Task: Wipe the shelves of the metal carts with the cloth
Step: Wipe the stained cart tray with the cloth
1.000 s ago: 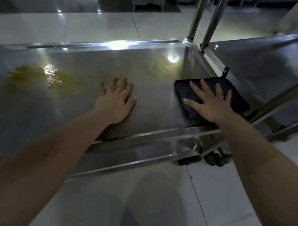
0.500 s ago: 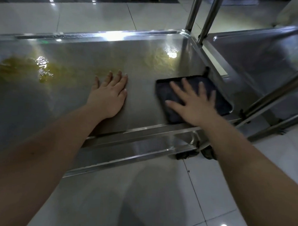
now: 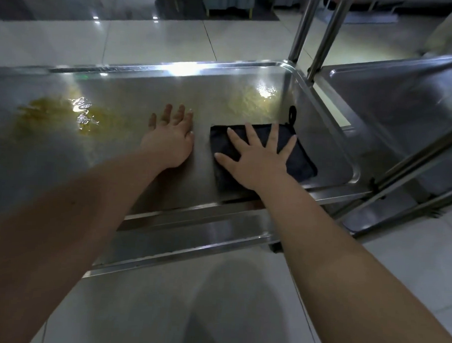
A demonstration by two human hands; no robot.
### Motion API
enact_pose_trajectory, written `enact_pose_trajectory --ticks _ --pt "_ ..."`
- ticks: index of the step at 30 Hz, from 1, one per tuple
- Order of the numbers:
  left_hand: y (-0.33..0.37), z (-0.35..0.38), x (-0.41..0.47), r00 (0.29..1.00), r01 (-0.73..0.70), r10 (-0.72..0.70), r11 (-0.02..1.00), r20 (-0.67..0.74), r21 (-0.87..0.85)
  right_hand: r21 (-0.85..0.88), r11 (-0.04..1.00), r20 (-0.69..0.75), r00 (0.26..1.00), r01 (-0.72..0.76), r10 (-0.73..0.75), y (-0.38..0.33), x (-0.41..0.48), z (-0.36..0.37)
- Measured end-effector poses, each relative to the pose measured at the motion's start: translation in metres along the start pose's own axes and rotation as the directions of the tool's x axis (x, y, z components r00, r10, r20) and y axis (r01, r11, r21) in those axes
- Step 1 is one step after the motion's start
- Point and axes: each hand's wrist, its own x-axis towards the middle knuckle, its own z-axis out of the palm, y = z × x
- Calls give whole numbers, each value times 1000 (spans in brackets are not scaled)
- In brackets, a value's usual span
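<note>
Far left of the frame: a yellowish wet spill (image 3: 64, 115) spread over the stainless cart shelf (image 3: 145, 90), glinting under the light. Just right of the spill, the left hand (image 3: 170, 140) — palm down, fingers straight and close together, flat on bare steel, gripping nothing. Beside it, a little apart, the cloth (image 3: 301, 161): dark navy or black, folded into a flat rectangle, matte against the shiny metal, lying toward the near right corner of the shelf with its near edge close to the front rim. Off its far right corner, a small hanging loop (image 3: 292, 114) at the foot of the shelf's raised side wall. On top of the cloth, the right hand (image 3: 259, 165) — fingers straight and spread wide, palm pressing down, not curled into the fabric. Behind the cloth, upper centre-right, a second, paler yellow smear (image 3: 248, 101) near the shelf's back corner. Two upright steel posts (image 3: 301, 26) rising from that corner. Further right, the shelf of a second cart (image 3: 404, 101), close alongside. Along the bottom of the frame, pale glossy floor tiles (image 3: 149, 310).
</note>
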Motion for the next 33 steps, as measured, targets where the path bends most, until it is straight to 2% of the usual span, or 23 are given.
enact_pose_trajectory --ticks 2,6,10,13,15,18,21,23,28,31,33 --pt "-7 -2 9 1000 16 -17 998 20 53 -8 999 -20 999 38 -38 8 1 4" --pt "-14 3 13 999 26 -26 1000 27 3 34 998 -55 997 59 -57 43 19 5" --pt "-14 5 13 999 31 -31 1000 15 -6 71 980 -30 982 -186 188 109 55 -15" --pt "-13 7 12 999 34 -34 999 -9 -20 84 954 -45 956 -287 291 95 72 -14" --pt "-14 7 11 998 44 -46 997 -34 -60 102 971 -65 973 -216 223 50 80 -12" --pt "-17 5 9 992 83 -92 990 -81 -116 59 997 -93 994 58 -52 -25 82 -3" --pt "-16 4 10 992 81 -91 991 -84 -109 22 983 -78 981 180 -178 -43 86 1" --pt "-16 3 11 994 82 -89 992 -67 -97 33 989 -94 986 145 -141 -11 97 -5" --pt "-13 5 13 994 90 -92 995 -57 -41 56 983 -71 981 -175 178 98 121 -23" --pt "-10 4 12 993 99 -101 995 -62 -22 76 964 -71 962 -257 262 84 126 -23" --pt "-10 3 12 993 106 -107 994 -52 -20 82 978 -83 976 -193 200 43 126 -21"
